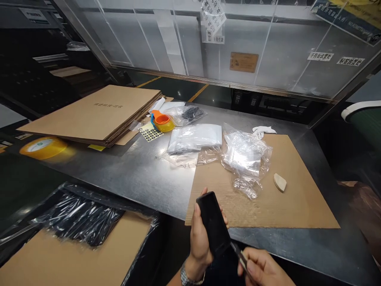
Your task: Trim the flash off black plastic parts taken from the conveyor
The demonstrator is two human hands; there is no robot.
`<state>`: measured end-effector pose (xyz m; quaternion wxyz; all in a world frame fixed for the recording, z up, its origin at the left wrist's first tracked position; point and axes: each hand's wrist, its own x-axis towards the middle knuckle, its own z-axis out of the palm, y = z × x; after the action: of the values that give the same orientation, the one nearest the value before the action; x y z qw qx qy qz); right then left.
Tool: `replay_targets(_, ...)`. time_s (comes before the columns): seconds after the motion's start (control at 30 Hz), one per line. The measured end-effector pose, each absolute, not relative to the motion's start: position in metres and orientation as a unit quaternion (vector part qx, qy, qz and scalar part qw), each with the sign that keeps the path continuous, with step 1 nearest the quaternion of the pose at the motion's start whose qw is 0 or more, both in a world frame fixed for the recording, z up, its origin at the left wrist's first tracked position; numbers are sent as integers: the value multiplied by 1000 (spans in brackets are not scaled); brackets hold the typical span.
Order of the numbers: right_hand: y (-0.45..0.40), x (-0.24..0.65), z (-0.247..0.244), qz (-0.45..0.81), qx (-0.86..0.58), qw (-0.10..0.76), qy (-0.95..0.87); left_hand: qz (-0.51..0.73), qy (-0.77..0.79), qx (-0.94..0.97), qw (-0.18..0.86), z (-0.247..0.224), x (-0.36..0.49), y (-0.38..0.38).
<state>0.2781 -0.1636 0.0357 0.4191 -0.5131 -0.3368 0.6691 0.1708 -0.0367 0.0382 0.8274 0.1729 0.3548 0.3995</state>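
My left hand (199, 240) is wrapped round a black, phone-shaped rectangular case (212, 220), tilted upright in front of my body. Its dark face looks toward me, with a thin raised rim. Low at the right, my right hand (263, 268) pinches a slim dark tool (239, 254) with a narrow, pale blade-like tip; its exact kind is unclear. That tip meets the lower right corner of the case. Just beyond the case lies a flat cardboard sheet (282, 210) on the metal table (143, 182), with a small cream-coloured wedge-shaped block (279, 182) on it.
Crumpled clear plastic bags (247, 155) and a stack of white sleeves (195, 137) lie mid-table. At the left are stacked cardboard sheets (98, 109), a tape roll (44, 147) and an orange tape holder (162, 121). A black-lined box (89, 262) stands below the table's front edge.
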Motion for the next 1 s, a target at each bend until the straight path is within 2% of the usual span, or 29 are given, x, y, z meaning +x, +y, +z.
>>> replay_targets(0.1, -164, 282, 30, 551, -597, 443, -378, 367, 359, 172, 841, 35, 172, -37)
replay_targets(0.2, -162, 282, 28, 396, -672, 401, -480, 357, 364, 180, 841, 35, 173, -42)
replay_targets(0.43, -153, 268, 16, 105, -603, 392, -687, 365, 406, 200, 814, 40, 177, -48)
replay_targets(0.6, -156, 255, -8, -126, -609, 429, -655, 384, 418, 175, 804, 35, 183, -46)
replay_targets(0.67, -160, 252, -12, -117, -633, 449, -620, 389, 420, 162, 804, 32, 184, -45)
replay_targets(0.87, -165, 256, -4, 228, -727, 469, -447, 385, 406, 148, 815, 33, 182, -42)
replay_targets(0.93, -165, 259, 1, 304, -736, 465, -387, 378, 401, 142, 822, 36, 182, -42)
replay_targets(1.0, -163, 262, 6, 325, -740, 452, -377, 365, 391, 137, 834, 37, 182, -42)
